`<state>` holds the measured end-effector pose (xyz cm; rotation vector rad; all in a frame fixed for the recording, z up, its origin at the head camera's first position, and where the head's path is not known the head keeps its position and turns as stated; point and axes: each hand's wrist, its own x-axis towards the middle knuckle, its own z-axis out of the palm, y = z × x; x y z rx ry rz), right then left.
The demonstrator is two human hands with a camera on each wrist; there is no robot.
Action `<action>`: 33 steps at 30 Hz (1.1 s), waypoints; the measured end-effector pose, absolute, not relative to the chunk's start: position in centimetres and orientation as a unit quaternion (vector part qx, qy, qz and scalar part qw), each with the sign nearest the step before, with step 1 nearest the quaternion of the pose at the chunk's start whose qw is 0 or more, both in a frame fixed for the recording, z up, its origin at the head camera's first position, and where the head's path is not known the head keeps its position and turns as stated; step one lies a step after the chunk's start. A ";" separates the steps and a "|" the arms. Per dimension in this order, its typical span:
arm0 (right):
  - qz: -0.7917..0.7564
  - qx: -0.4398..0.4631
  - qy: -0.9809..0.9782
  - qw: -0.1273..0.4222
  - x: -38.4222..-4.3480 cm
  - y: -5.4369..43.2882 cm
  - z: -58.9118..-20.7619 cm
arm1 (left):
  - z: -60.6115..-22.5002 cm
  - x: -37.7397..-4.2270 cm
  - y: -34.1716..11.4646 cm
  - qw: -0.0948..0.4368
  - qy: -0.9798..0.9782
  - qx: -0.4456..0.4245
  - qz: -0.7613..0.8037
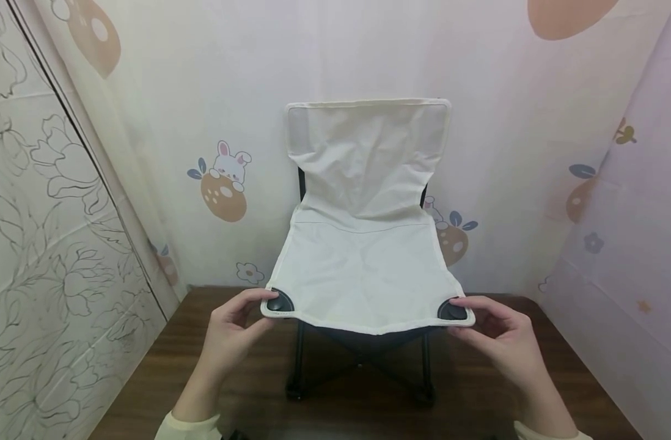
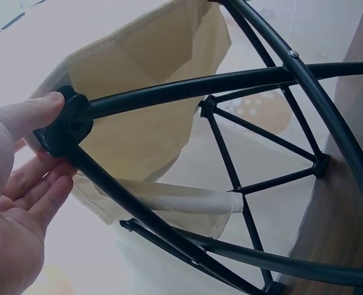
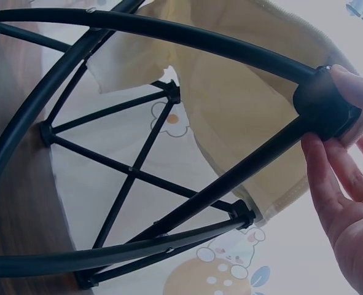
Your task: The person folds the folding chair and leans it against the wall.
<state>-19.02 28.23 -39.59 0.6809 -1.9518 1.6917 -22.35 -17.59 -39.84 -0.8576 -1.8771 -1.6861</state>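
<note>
A folding chair (image 1: 368, 263) with a cream fabric seat and backrest stands unfolded on dark crossed legs, facing me. At its front left corner my left hand (image 1: 231, 327) pinches the seat, fingers on top by the black corner patch (image 1: 280, 300) and thumb underneath. My right hand (image 1: 503, 336) grips the front right corner the same way, fingertips on the other black patch (image 1: 453, 309). From below, the left wrist view shows the left thumb against a black plastic joint (image 2: 67, 123) where two tubes meet. In the right wrist view, the right fingers touch the matching joint (image 3: 325, 104).
The chair stands on a dark brown wooden tabletop (image 1: 165, 373). Behind it hangs a pale curtain (image 1: 214, 79) printed with rabbits and fruit. A flower-patterned sheet (image 1: 55, 244) closes the left side, and another pale curtain (image 1: 632, 263) the right.
</note>
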 end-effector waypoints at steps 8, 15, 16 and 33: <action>0.602 0.259 -0.726 0.211 -18.6 28.7 -39.3 | -40.1 -22.4 -17.5 0.227 -0.672 -0.339 -0.618; 0.588 0.259 -0.739 0.200 -18.9 28.8 -38.5 | -39.5 -22.3 -17.6 0.217 -0.686 -0.327 -0.612; 0.586 0.257 -0.742 0.201 -18.9 28.8 -38.4 | -39.5 -22.3 -17.6 0.217 -0.687 -0.326 -0.612; 0.587 0.267 -0.737 0.203 -19.3 28.5 -38.2 | -39.3 -22.5 -17.6 0.223 -0.690 -0.320 -0.610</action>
